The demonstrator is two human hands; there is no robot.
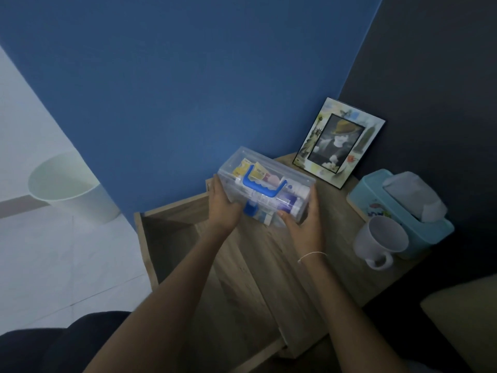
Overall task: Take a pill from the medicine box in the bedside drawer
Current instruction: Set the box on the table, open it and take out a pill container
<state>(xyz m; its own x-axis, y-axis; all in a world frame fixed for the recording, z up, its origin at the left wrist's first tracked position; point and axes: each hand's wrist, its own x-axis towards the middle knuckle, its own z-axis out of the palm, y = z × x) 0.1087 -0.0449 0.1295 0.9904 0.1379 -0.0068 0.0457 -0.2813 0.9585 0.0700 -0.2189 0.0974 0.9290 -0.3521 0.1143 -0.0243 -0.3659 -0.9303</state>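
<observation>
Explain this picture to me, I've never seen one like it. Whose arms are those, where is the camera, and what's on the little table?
There is no machine here. The single picture comes from a camera worn on a person's head, looking down at their own arms. The left hand and right hand grip a clear medicine box by its two ends; it has a blue handle and its lid is shut. Below is an open wooden drawer. On the bedside table stand a picture frame, a white mug and a light blue tissue box.
</observation>
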